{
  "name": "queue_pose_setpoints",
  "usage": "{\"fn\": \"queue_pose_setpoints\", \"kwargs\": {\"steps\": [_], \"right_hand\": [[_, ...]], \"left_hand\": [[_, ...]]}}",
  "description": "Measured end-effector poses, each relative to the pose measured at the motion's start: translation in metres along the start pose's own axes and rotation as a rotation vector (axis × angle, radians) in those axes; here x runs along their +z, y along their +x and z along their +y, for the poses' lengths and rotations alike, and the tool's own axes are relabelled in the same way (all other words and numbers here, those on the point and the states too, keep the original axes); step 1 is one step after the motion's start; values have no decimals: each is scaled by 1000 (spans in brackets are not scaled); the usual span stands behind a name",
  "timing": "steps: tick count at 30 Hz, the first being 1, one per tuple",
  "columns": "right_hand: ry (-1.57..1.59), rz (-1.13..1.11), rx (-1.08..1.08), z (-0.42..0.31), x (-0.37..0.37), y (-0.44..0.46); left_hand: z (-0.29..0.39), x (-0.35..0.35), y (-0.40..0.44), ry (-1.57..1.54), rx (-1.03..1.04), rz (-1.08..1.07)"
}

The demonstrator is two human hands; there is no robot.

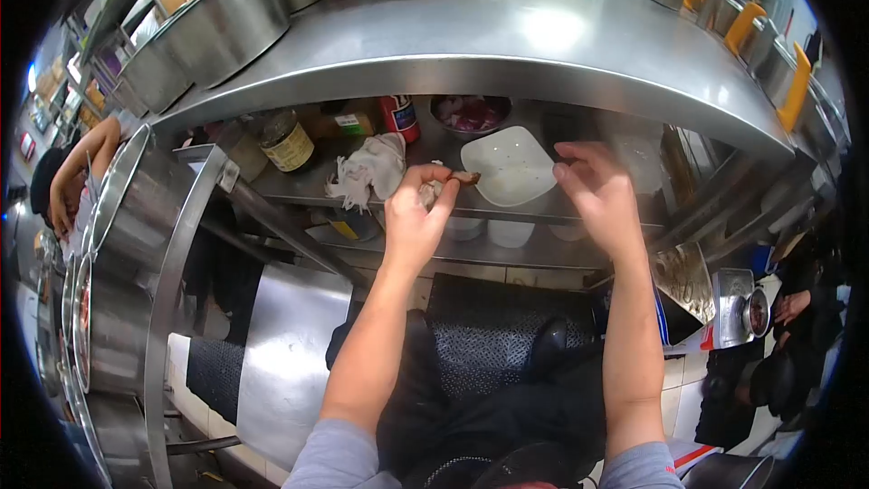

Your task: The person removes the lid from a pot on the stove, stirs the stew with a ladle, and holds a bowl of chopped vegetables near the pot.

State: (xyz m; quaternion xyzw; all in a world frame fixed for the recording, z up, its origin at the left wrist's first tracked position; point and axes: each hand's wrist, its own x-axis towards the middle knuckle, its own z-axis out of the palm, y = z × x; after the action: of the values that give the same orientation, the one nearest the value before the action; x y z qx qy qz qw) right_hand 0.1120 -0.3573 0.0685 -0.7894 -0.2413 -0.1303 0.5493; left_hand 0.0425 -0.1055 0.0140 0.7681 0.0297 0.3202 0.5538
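My left hand [421, 208] pinches a small brown piece of food [466, 178] between thumb and fingers, at the left edge of a white square dish [509, 167]. The dish rests on the shelf under the steel counter, with a few small crumbs in it. Just right of the dish is my right hand [597, 186], its thumb and fingers apart and nothing between them. A crumpled whitish cloth [371, 167] lies left of my left hand. Behind the dish stands a metal bowl of reddish-purple pieces [471, 115].
A labelled jar [286, 140] and a red container [399, 118] stand on the shelf. Large steel pots [136, 190] line the left side. The counter edge [434, 72] overhangs the shelf. Other people are at the far left [77, 177] and right [795, 306].
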Motion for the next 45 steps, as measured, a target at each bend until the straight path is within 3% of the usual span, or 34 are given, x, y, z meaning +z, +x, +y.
{"fn": "queue_pose_setpoints", "kwargs": {"steps": [2,4,6,10,14,16,18,20,24,26,27,29,32,36,38,40,42,44,45], "right_hand": [[-34,41,5,9,-7,-3],[-33,95,45,23,-10,-7],[0,119,77,38,-13,-17],[18,139,51,66,-23,-31],[14,177,81,73,-31,-29],[16,183,58,75,-32,-28],[-16,185,54,71,-31,-29],[-28,177,18,69,-30,-28],[-45,70,-42,52,-11,-34],[-40,-33,-173,44,8,-38],[60,-74,-126,33,19,-43],[173,-122,-109,15,39,-50],[149,-186,-144,31,51,-51],[201,-86,42,34,52,-50],[256,-110,137,38,51,-49],[339,-155,229,31,52,-48],[409,-186,213,30,60,-50],[456,-137,-5,29,71,-53],[503,-141,23,30,73,-55]], "left_hand": [[-14,14,13,165,163,-45],[-27,33,27,176,78,-97],[-44,52,39,476,302,-143],[-61,81,50,667,408,-326],[-37,82,50,732,312,-548],[-27,75,48,588,432,-405],[-29,59,50,513,358,-469],[-32,49,43,118,186,-295],[-10,31,16,-84,19,-400],[-19,37,-1,-191,109,-472],[-7,44,-14,-384,7,-544],[-2,53,-33,-457,-99,-591],[-1,54,-46,-604,-249,-525],[-20,50,-41,-304,-49,-396],[-16,42,-39,-209,-75,-396],[-13,40,-35,-320,-99,-340],[-5,30,-30,-446,-222,-380],[-8,25,-25,-516,-231,-383],[-9,24,-25,-586,-257,-404]]}}
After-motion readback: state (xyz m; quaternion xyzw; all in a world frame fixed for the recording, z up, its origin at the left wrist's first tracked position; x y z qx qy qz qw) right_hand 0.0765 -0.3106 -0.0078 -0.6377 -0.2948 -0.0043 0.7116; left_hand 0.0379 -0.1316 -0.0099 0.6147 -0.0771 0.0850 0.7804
